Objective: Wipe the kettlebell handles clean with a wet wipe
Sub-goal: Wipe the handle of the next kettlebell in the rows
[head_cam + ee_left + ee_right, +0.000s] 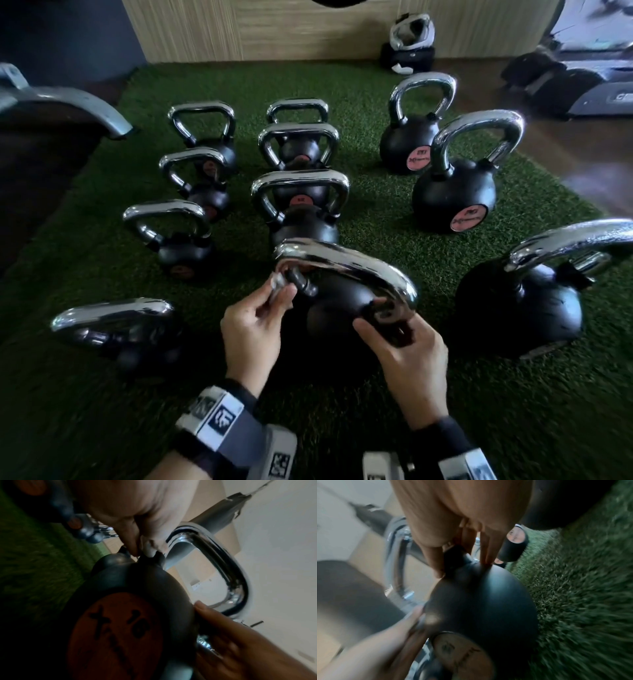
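Kettlebell [329, 308] tilted on green turf [394, 212], nearest in middle row.
Left grip [253, 329] pinching wet wipe [276, 282] against chrome handle [346, 267] base; right grip [407, 356] curled round opposite handle base.

My head camera looks forward and down from above my hands onto the green artificial turf mat [394, 212]. The camera on my left wrist sits close, looking along my fingers at the black round kettlebell with the chrome loop handle [150, 588]. The right wrist camera is just as near, facing the same kettlebell [481, 596] from the opposite side, though its picture is blurred. All three views share that kettlebell [335, 301] and the turf.
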`<state>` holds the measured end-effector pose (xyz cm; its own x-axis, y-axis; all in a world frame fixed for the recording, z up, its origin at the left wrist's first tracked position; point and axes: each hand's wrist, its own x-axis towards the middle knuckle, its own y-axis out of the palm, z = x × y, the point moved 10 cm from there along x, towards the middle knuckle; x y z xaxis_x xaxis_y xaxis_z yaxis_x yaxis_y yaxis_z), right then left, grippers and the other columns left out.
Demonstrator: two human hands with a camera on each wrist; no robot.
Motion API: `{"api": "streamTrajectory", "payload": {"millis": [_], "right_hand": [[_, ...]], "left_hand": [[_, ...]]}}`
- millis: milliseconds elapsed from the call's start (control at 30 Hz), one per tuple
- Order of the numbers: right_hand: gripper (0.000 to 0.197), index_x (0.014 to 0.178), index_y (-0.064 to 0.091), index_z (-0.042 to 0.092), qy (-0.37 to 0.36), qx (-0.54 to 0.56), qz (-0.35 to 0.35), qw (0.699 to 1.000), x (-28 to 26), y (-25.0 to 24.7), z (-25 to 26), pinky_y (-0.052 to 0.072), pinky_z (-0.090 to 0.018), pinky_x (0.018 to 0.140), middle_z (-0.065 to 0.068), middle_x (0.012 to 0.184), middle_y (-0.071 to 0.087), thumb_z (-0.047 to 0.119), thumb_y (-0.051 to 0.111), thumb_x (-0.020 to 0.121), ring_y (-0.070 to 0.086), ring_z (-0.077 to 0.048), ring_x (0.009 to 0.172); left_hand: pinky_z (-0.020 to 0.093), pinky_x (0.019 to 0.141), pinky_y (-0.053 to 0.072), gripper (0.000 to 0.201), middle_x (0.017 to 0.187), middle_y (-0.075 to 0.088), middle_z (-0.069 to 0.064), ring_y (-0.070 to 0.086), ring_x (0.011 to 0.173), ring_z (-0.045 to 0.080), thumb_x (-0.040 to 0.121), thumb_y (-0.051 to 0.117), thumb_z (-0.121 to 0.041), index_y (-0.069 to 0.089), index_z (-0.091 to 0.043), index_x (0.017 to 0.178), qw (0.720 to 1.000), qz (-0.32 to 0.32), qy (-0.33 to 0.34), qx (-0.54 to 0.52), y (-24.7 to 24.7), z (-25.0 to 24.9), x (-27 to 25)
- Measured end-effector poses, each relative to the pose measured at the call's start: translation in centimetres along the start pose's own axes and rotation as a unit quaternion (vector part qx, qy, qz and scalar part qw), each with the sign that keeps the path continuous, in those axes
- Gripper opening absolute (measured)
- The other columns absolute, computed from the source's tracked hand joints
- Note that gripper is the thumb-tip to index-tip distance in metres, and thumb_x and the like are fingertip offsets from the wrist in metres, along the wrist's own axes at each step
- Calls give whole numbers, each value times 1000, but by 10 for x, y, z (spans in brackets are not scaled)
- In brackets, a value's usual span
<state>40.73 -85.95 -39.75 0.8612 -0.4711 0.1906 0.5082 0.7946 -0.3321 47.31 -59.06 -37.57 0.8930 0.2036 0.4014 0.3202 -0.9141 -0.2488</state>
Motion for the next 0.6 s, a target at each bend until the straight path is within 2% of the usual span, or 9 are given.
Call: {"api": "streamTrajectory", "payload": {"millis": [67, 100, 200, 267, 333, 367, 433, 500, 600], "right_hand": [[27, 75, 73, 31, -42, -53, -12, 998, -19, -6, 14, 50, -10, 66, 26, 74, 71, 44, 93, 65, 67, 7, 70], [26, 78, 75, 31, -68, -81, -8, 994, -28, -5, 22, 48, -7, 68, 26, 76, 72, 42, 94, 64, 67, 8, 72], [41, 98, 82, 26, -161, -128, 19, 978, -43, 4, 37, 52, -14, 89, 19, 100, 76, 13, 91, 60, 71, 0, 97], [44, 98, 81, 27, -197, -122, 31, 972, -35, 6, 42, 53, -20, 91, 23, 100, 72, -1, 80, 63, 70, -5, 98], [30, 95, 79, 30, -202, -95, 45, 974, -12, 11, 42, 54, -27, 90, 22, 102, 70, 9, 71, 74, 68, -8, 99], [25, 102, 77, 30, -182, -80, 61, 978, 2, 18, 37, 54, -33, 94, 17, 109, 70, 21, 67, 81, 66, -11, 106], [53, 129, 69, 28, -115, -60, 120, 984, 28, 44, 23, 47, -39, 109, 5, 133, 64, 49, 58, 82, 57, -15, 128], [75, 141, 59, 30, -47, -57, 179, 981, 38, 72, 7, 40, -38, 116, 3, 145, 57, 63, 48, 75, 49, -14, 137], [72, 133, 65, 32, -27, -31, 164, 986, 39, 79, 0, 46, -29, 105, 15, 130, 61, 64, 46, 72, 57, -8, 123]], "left_hand": [[2, 72, 45, 23, 82, 79, -1, 67, 73, -13, 89, 76, -25, 81, -5, 99, 999, 34, 0, 17, 15, 0, 22], [4, 72, 46, 23, 82, 79, -3, 67, 74, -12, 89, 77, -24, 81, -4, 100, 998, 54, 1, 18, 25, 0, 32], [8, 73, 49, 15, 87, 80, -9, 65, 77, -15, 90, 78, -17, 81, -5, 97, 993, 115, 13, 36, 54, -9, 53], [5, 69, 46, 10, 90, 78, -17, 60, 76, -22, 90, 76, -15, 82, -10, 97, 988, 144, 13, 55, 65, -12, 59], [8, 74, 47, 14, 88, 78, -19, 64, 80, -18, 95, 71, -18, 82, -12, 101, 984, 174, -38, 10, 68, -3, 59], [15, 85, 52, 17, 96, 79, -16, 70, 93, -9, 97, 69, -19, 81, -13, 107, 980, 186, -68, -32, 68, 3, 57], [26, 103, 53, 23, 116, 76, -9, 69, 114, 2, 98, 68, -15, 76, -12, 119, 981, 186, -46, -42, 64, -3, 51], [25, 104, 53, 26, 120, 74, -7, 68, 114, 0, 96, 69, -13, 75, -11, 121, 987, 163, -8, -9, 59, -8, 45], [38, 95, 60, 20, 107, 78, -8, 73, 103, 4, 95, 71, -16, 79, -15, 113, 990, 136, -37, -1, 63, -1, 51]]}}
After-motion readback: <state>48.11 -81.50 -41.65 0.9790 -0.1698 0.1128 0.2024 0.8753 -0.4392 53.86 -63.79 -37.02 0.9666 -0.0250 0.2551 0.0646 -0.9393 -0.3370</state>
